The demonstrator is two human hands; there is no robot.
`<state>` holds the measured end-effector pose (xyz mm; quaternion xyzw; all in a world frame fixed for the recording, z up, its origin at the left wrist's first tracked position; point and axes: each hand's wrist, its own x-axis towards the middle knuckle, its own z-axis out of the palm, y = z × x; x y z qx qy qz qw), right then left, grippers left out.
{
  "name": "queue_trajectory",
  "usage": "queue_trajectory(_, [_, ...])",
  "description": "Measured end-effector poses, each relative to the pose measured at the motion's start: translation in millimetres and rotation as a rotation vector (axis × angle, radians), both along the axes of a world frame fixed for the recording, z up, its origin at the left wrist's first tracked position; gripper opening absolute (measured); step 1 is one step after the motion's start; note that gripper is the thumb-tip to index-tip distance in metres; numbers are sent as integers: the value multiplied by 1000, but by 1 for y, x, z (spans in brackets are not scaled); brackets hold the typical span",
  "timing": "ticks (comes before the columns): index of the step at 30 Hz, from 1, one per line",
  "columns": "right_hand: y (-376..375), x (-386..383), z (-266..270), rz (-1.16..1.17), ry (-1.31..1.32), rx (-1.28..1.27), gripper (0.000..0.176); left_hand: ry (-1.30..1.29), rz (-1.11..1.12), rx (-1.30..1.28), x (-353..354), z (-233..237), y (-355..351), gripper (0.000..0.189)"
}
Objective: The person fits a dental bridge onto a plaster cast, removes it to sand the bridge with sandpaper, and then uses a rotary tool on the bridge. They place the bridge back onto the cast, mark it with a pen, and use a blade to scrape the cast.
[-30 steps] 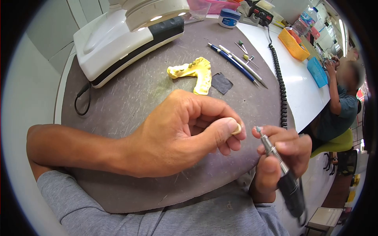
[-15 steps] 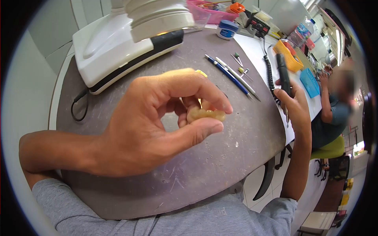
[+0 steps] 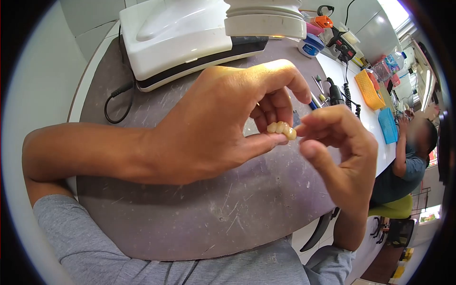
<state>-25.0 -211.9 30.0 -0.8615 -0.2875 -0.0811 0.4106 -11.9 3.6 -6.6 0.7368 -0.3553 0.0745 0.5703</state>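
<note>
A yellowish row of tooth crowns, a dental bridge (image 3: pixel 282 129), rests at the tip of my left thumb. My left hand (image 3: pixel 213 128) holds it over the desk, index finger arched above and the other fingers curled behind. Close on its right side is my right hand (image 3: pixel 344 152), thumb and fingers apart, with a fingertip right at the end crown. Beyond the right hand lies a black handpiece (image 3: pixel 335 93) with a coiled cord. A blue pen (image 3: pixel 314 102) is partly hidden behind the hands.
Across the back stands a white box-like unit (image 3: pixel 180 38), under a white ribbed hose end (image 3: pixel 265 21). A blue-lidded jar (image 3: pixel 311 45), an orange basket (image 3: pixel 369 90) and a blue tray (image 3: pixel 388 126) line the right side. Another person (image 3: pixel 403 166) sits farther right.
My right hand has let go of the handpiece, which now lies on the desk, and has come left to the bridge. The bridge has turned, and my left index finger has lifted off it.
</note>
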Motion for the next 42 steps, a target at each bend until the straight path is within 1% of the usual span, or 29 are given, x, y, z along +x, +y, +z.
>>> queue_trajectory(1, [5,-2,1,76,129,17,25,-1,3,-1,0,0,1,40])
queue_trajectory(2, [7,0,-1,79,128,15,25,-37,7,49,1,0,1,40])
queue_trajectory(4, [9,8,-7,101,247,166,22,-73,15,96,2,1,1,40])
queue_trajectory(5, [9,8,-7,104,246,163,22,-88,17,107,3,1,1,44])
queue_trajectory(7, [6,7,-6,55,269,172,16,-101,17,120,6,0,1,47])
queue_trajectory(8, [3,9,-7,52,270,173,16,-270,92,190,8,-1,1,52])
queue_trajectory(9, [-2,13,-8,-35,64,76,13,-434,165,260,10,0,1,56])
queue_trajectory(10, [-7,16,-10,-122,-146,-26,11,-431,161,259,12,-2,1,56])
queue_trajectory(11, [-12,15,-10,-199,-212,-108,7,-484,220,305,13,-3,1,53])
queue_trajectory(12, [-20,15,-10,-200,-211,-110,7,-538,281,352,15,-7,2,50])
queue_trajectory(14, [-39,14,-12,-217,-192,-308,7,-538,253,331,22,-15,2,51])
queue_trajectory(16, [-51,13,-18,-240,-188,-305,8,-492,148,340,27,-15,0,50])
queue_trajectory(17, [-54,12,-19,-247,-177,-348,9,-496,137,340,29,-15,0,50])
queue_trajectory(19, [-62,9,-21,-268,-183,-422,11,-436,64,469,29,-8,-1,51])
queue_trajectory(20, [-63,7,-23,-283,-180,-423,11,-439,49,465,28,-6,-1,51])
queue_trajectory(22, [-59,5,-24,-313,-267,-362,13,-418,122,528,24,3,0,57])
queue_trajectory(23, [-58,4,-23,-301,-240,-352,17,-370,151,573,22,7,0,50])
queue_trajectory(24, [-58,4,-22,-305,-242,-355,17,-373,148,570,21,11,0,50])
queue_trajectory(26, [-58,7,-23,-233,-199,-395,17,-276,118,694,20,14,3,41])
queue_trajectory(27, [-58,8,-23,-232,-197,-395,17,-274,118,694,20,15,4,41])
queue_trajectory(30, [-57,12,-24,-208,-189,-388,17,-194,93,676,18,16,8,37])
queue_trajectory(32, [-54,14,-23,-240,-270,-283,18,-33,97,648,17,20,9,34])
queue_trajectory(33, [-54,14,-23,-238,-269,-284,18,-30,97,647,18,18,9,34])
queue_trajectory(35, [-53,12,-21,-204,-255,-338,19,132,117,483,22,14,8,35])
queue_trajectory(36, [-53,12,-21,-204,-255,-339,19,132,118,482,24,13,7,35])
queue_trajectory(38, [-53,12,-21,-178,-311,-425,18,265,124,318,29,11,7,39])
queue_trajectory(39, [-52,11,-20,-173,-310,-426,18,349,151,326,28,14,5,41])
queue_trajectory(40, [-52,9,-19,-191,-302,-459,17,348,156,324,26,19,6,41])
queue_trajectory(42, [-52,8,-14,-204,-292,-488,16,413,97,299,22,28,8,46])
